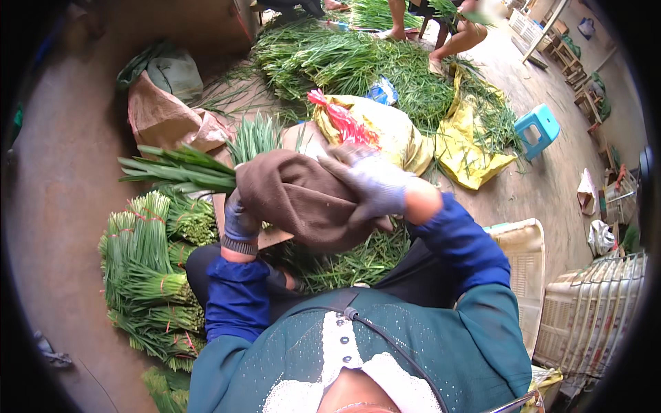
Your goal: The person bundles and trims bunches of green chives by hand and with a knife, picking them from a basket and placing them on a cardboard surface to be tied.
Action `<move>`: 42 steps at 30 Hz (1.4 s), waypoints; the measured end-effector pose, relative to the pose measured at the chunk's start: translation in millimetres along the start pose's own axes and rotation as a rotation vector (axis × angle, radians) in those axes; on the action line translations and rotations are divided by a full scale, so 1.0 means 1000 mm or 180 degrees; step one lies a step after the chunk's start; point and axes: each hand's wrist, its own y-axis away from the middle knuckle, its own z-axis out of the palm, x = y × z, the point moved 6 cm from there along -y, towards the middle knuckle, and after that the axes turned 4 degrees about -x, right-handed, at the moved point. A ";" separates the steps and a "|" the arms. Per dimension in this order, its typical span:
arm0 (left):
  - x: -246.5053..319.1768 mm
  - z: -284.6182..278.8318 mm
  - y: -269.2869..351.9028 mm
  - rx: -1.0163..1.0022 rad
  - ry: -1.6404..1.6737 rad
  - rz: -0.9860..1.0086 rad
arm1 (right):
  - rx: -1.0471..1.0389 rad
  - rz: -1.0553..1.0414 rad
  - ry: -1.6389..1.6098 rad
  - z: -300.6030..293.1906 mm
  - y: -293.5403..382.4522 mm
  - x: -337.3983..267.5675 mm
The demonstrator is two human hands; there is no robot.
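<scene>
My left hand (pixel 241 217), in a purple-grey work glove, is closed around a bunch of long flat green leaves (pixel 186 170), likely garlic chives. A brown cloth (pixel 299 199) wraps the bunch's near part and spans the space between my hands. My right hand (pixel 369 183), gloved alike and slightly blurred, lies against the cloth's right side with fingers spread; whether it grips the cloth cannot be told. Behind the cloth, more upright leaves (pixel 255 139) stand on a board. Tied bundles of green stalks (pixel 150 273) are stacked at my left.
A yellow sack with red plastic (pixel 397 129) lies ahead, before a large heap of loose greens (pixel 351 62). Another person's legs (pixel 454 44) are beyond. A blue stool (pixel 537 131) and plastic crates (pixel 588 310) stand right. A pink sack (pixel 165 116) sits at the upper left.
</scene>
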 end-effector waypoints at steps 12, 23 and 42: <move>0.109 -0.042 0.047 0.1041 0.0104 0.0558 | -0.1370 0.0865 -0.2814 0.107 0.025 0.005; 0.100 -0.096 0.063 0.1934 0.1121 0.0578 | 0.0589 0.0010 -0.4770 -0.004 0.058 -0.039; 0.074 -0.141 0.094 0.1975 0.1311 0.0663 | 0.1370 0.1754 -0.0469 0.030 0.076 0.056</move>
